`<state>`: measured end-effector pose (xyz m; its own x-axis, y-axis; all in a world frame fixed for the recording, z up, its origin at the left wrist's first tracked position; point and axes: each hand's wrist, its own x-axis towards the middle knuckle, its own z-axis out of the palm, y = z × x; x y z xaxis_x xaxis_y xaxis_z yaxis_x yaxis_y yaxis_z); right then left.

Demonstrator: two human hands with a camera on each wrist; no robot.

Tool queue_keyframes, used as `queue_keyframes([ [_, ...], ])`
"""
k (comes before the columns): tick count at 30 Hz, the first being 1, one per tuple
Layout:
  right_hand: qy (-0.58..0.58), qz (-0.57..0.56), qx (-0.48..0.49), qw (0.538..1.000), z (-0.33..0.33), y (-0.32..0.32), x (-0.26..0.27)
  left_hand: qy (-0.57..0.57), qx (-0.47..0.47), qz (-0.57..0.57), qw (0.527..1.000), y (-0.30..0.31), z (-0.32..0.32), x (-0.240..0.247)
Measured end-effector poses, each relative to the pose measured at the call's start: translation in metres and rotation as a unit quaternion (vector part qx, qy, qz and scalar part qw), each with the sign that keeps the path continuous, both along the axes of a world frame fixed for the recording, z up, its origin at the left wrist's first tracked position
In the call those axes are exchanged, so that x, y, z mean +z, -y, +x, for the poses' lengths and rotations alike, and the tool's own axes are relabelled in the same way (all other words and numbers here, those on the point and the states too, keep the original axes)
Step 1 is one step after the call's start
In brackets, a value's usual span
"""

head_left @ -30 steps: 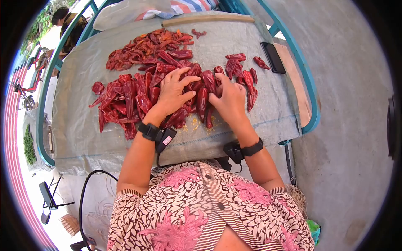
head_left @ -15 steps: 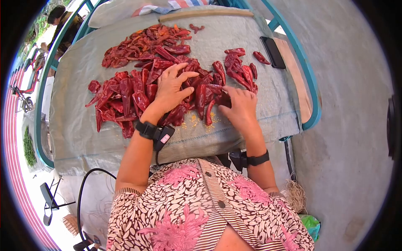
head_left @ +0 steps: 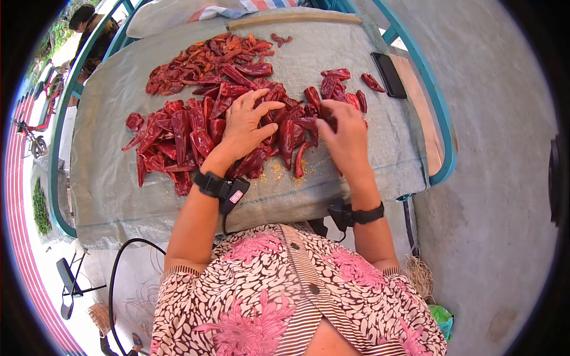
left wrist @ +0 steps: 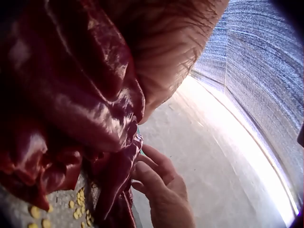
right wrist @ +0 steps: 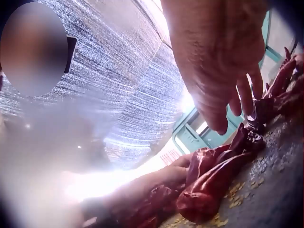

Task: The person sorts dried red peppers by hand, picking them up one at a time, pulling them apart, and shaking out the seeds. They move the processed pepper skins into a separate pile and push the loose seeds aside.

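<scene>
Plainly has left hand (head_left: 244, 126) and right hand (head_left: 347, 141) open-fingered, with long, glossy dark-red pepper (head_left: 287, 142) between, nearer the left, pointing away from the body.

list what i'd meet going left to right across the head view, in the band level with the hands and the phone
Left side of the teal rail → red peppers left of the left hand → left hand → peppers between the hands → right hand → phone → right side of the teal rail

glossy red peppers (head_left: 181, 130), pink-flowered shirt (head_left: 255, 320)
</scene>
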<state>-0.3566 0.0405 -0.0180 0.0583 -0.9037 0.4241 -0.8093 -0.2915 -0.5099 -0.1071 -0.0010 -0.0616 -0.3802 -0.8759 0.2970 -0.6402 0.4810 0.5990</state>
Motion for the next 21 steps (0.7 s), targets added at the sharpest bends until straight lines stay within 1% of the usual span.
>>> queue_keyframes([
  [3,-0.110,0.006,0.034,0.993,0.016,0.005,-0.008,-0.007,-0.001,0.003,1.000,0.000,0.000,0.000],
  [4,-0.155,0.034,0.041,0.986,0.016,0.006,-0.009,-0.010,-0.002,0.005,1.000,0.000,0.000,0.001],
  [7,-0.190,0.050,0.031,0.980,0.018,0.014,-0.010,-0.001,-0.006,0.015,1.000,0.000,0.001,0.002],
  [10,-0.164,0.077,0.033,0.983,0.017,0.019,-0.005,-0.005,-0.007,0.015,1.000,0.000,0.001,0.002],
  [13,-0.016,0.069,0.023,0.997,0.009,0.021,-0.005,-0.013,-0.009,0.015,1.000,-0.001,0.001,0.002],
  [14,0.037,0.048,0.010,0.998,0.006,0.021,-0.003,-0.013,-0.007,0.015,1.000,-0.001,0.001,0.002],
  [17,0.041,-0.004,-0.018,0.999,-0.011,0.030,0.004,-0.010,-0.007,0.013,1.000,0.000,0.000,0.001],
  [18,-0.016,-0.043,-0.048,0.998,-0.015,0.032,0.004,-0.008,-0.007,0.011,1.000,0.000,0.000,0.001],
  [21,-0.039,-0.079,-0.056,0.995,-0.022,0.030,0.005,-0.007,-0.010,0.014,1.000,0.001,0.002,0.001],
])
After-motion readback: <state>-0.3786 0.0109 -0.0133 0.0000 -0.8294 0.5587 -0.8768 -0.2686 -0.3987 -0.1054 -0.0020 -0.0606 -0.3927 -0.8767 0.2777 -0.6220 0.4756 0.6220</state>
